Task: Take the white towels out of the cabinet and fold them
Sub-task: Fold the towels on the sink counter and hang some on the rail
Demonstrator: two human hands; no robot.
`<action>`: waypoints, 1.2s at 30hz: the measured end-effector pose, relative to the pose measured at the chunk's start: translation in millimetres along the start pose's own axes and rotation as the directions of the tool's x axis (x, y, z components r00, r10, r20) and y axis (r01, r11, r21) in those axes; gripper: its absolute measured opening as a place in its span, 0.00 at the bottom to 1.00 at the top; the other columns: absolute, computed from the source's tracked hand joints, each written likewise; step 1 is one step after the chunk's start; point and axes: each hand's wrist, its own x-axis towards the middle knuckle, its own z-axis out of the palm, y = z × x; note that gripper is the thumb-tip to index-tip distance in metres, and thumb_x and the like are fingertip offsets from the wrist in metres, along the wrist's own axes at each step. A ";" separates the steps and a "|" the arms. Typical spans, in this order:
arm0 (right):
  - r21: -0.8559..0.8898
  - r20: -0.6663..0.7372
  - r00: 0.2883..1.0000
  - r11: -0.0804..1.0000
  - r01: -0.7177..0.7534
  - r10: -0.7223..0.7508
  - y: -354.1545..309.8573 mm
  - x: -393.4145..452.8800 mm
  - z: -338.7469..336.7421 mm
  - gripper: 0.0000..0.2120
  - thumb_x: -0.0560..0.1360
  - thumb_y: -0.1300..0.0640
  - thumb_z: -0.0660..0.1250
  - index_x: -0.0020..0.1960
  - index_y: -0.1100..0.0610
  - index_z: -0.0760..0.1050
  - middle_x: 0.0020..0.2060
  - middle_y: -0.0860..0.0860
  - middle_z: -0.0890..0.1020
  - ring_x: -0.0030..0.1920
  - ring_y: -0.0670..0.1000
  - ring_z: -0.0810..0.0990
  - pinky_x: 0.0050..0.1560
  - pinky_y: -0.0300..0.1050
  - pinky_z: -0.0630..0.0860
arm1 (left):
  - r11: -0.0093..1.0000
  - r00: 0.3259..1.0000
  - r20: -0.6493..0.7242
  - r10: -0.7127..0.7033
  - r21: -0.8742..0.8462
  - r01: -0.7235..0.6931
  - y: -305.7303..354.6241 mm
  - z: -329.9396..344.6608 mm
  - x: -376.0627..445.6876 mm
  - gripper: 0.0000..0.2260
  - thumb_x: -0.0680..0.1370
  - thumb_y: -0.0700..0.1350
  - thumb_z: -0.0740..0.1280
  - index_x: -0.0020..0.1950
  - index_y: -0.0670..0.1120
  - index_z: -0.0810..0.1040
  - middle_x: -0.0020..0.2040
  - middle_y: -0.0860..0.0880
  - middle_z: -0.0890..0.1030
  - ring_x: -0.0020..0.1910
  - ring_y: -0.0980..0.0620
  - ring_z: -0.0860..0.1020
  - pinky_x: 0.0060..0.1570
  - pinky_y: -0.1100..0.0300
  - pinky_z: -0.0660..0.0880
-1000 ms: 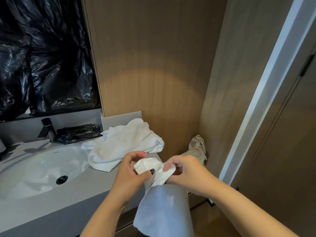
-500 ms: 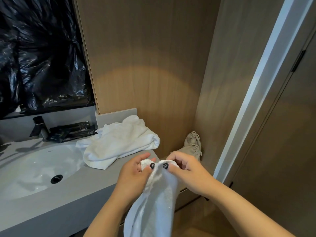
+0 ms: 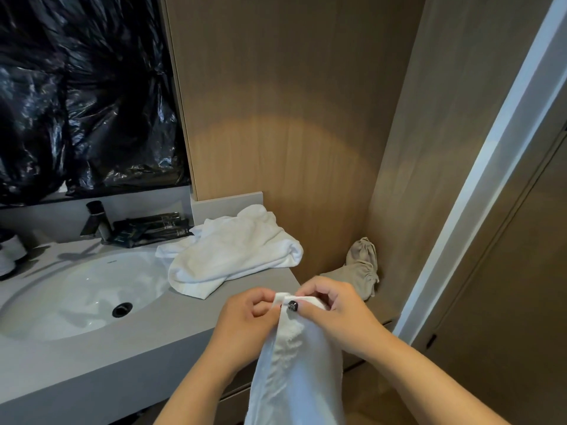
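Both hands meet just off the front right corner of the grey counter (image 3: 92,357). Left hand (image 3: 245,320) and right hand (image 3: 334,314) each pinch the top edge of a white towel (image 3: 294,378), fingers curled on it, thumbs nearly touching; the towel hangs straight down btwn the forearms, in front of the counter's edge. A 2nd white towel (image 3: 233,253) lies crumpled on the counter, right of the sink (image 3: 86,296), one corner over the basin rim. Behind it, at the back of the counter: dark faucet (image 3: 95,222) & black toiletry packets (image 3: 153,228). Beige drawstring bag (image 3: 362,265) sits on a lower ledge right of the counter, against the wood wall, just beyond the right hand. Crinkled black plastic sheet (image 3: 86,96) covers the wall above the sink
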 end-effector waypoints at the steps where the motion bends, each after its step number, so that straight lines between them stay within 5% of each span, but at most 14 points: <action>1: 0.005 -0.035 0.999 1.000 0.006 -0.006 1.3 0.8 1.6 0.02 0.73 0.59 0.75 0.45 0.57 0.83 0.40 0.49 0.82 0.42 0.45 0.79 0.44 0.35 0.74 | 0.998 0.999 0.037 0.001 -0.064 0.001 0.0 -0.3 -1.1 0.04 0.78 0.40 0.70 0.47 0.48 0.84 0.41 0.45 0.86 0.40 0.52 0.83 0.39 0.62 0.77; 9: 0.046 -0.206 0.978 0.997 0.054 -0.044 10.5 0.0 15.7 0.04 0.71 0.63 0.75 0.41 0.56 0.82 0.38 0.47 0.79 0.39 0.44 0.77 0.42 0.33 0.71 | 0.994 0.991 0.122 0.061 -0.094 -0.049 -2.0 -6.1 0.3 0.18 0.80 0.33 0.62 0.53 0.53 0.85 0.48 0.42 0.86 0.51 0.40 0.84 0.56 0.46 0.78; 15: 0.017 -0.346 0.930 0.991 0.135 -0.121 8.8 2.3 16.3 0.05 0.68 0.65 0.77 0.38 0.57 0.83 0.35 0.48 0.79 0.38 0.45 0.77 0.39 0.32 0.70 | 0.989 0.981 0.127 0.144 0.000 -0.145 2.8 -3.9 2.6 0.16 0.82 0.35 0.60 0.55 0.52 0.83 0.50 0.48 0.86 0.52 0.49 0.84 0.57 0.48 0.79; 21: -0.088 -0.371 0.913 0.985 0.147 -0.169 11.3 0.5 15.9 0.06 0.70 0.62 0.77 0.40 0.53 0.82 0.36 0.45 0.79 0.40 0.48 0.78 0.39 0.34 0.71 | 0.981 0.980 0.082 0.182 0.050 -0.187 -1.4 1.6 1.2 0.18 0.83 0.36 0.60 0.52 0.58 0.81 0.48 0.49 0.86 0.50 0.47 0.83 0.56 0.41 0.77; 27: -0.248 -0.202 0.965 0.962 0.116 -0.168 10.2 -1.1 10.6 0.08 0.76 0.56 0.71 0.54 0.51 0.83 0.43 0.42 0.76 0.45 0.44 0.76 0.45 0.32 0.70 | 0.977 0.975 0.081 0.207 0.029 -0.210 -7.3 1.1 2.6 0.14 0.80 0.39 0.61 0.51 0.56 0.83 0.45 0.44 0.85 0.48 0.40 0.82 0.53 0.39 0.77; 31: -0.396 -0.009 0.999 0.917 0.045 -0.053 10.3 -1.8 5.4 0.04 0.79 0.44 0.62 0.52 0.42 0.73 0.46 0.40 0.71 0.46 0.46 0.73 0.48 0.42 0.71 | 0.983 0.982 0.065 0.179 0.030 -0.181 -14.7 5.4 2.5 0.15 0.82 0.38 0.62 0.50 0.57 0.83 0.44 0.46 0.86 0.46 0.43 0.83 0.51 0.42 0.78; 36: -0.517 0.112 0.994 0.855 0.051 0.008 9.4 0.0 -2.2 0.09 0.79 0.40 0.59 0.47 0.43 0.66 0.44 0.41 0.69 0.42 0.45 0.70 0.43 0.38 0.64 | 0.989 0.988 0.041 0.148 0.015 -0.148 -24.6 10.2 2.1 0.14 0.81 0.38 0.61 0.46 0.57 0.78 0.39 0.44 0.85 0.36 0.36 0.77 0.39 0.48 0.73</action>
